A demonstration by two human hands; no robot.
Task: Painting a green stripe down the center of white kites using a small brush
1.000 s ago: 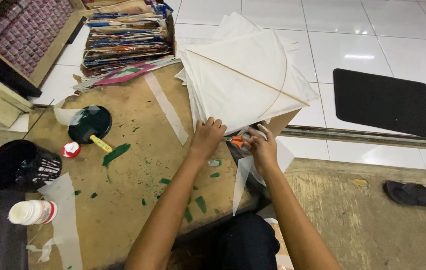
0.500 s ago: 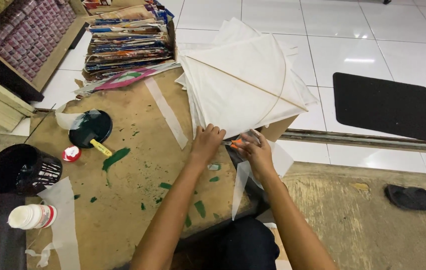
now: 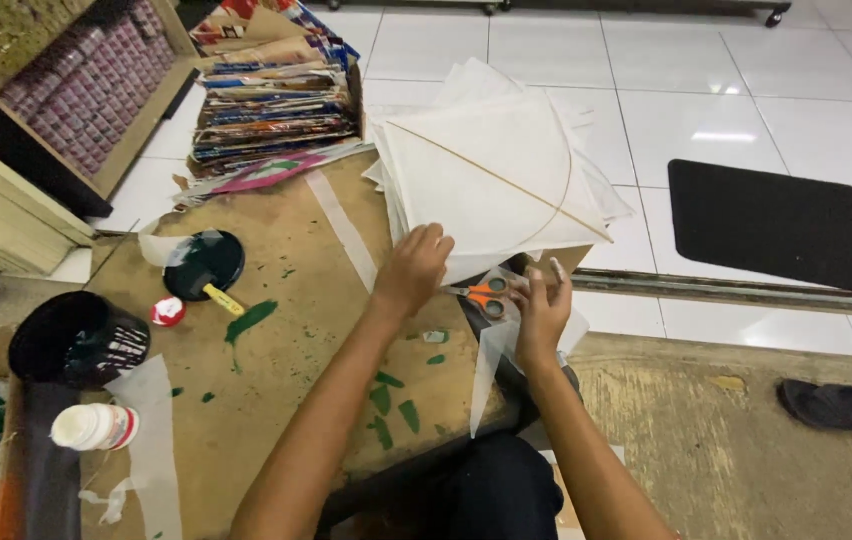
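cardboard worktop (image 3: 276,340) on white tiles (image 3: 706,110); left hand (image 3: 414,268) flat on kite (image 3: 491,175), right fingers (image 3: 544,290) pinching paper (image 3: 491,365).

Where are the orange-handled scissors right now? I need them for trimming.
In the head view, the orange-handled scissors lie at the board's right edge, between the left hand and the right hand, just below the stack of white kites.

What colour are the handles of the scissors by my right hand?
Orange, seen in the head view: the scissors lie just beside the right hand.
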